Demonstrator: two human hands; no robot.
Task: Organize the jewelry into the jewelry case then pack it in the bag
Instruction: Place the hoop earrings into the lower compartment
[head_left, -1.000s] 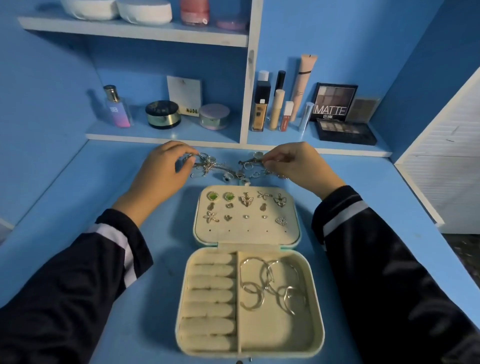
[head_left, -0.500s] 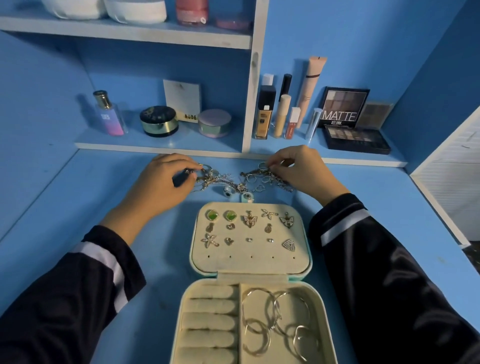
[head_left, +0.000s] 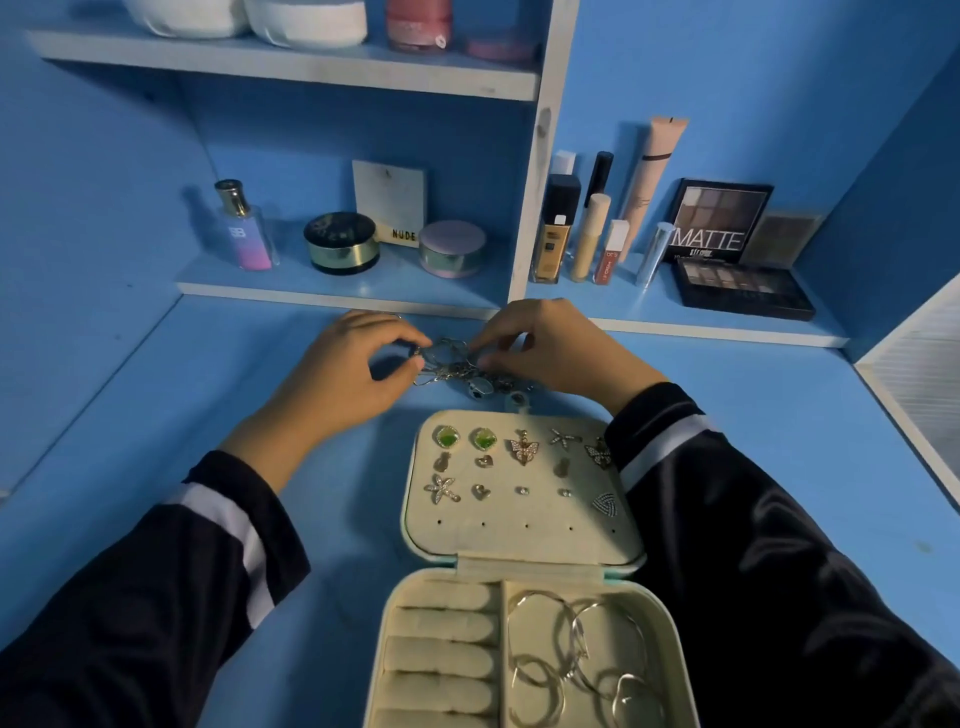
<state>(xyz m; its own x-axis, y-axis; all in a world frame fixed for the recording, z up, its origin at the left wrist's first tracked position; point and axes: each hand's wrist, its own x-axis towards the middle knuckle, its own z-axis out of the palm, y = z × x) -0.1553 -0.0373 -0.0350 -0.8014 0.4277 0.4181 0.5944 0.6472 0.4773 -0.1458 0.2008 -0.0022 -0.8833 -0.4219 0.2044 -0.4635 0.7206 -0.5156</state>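
Your right hand (head_left: 561, 353) has slid left since a second ago, so both hands now meet over the tangle of chains (head_left: 457, 366) on the desk (head_left: 156, 467), just beyond the far edge of the jewelry case (head_left: 519, 543). Your left hand (head_left: 348, 374) pinches the tangle's left end between thumb and forefinger, and your right fingers curl onto its other side, pinching it too. The case lies open: earrings (head_left: 522, 448) are pinned on its lid panel, hoops (head_left: 571, 654) lie in the base's right compartment, and bare ring rolls (head_left: 441, 629) fill the left.
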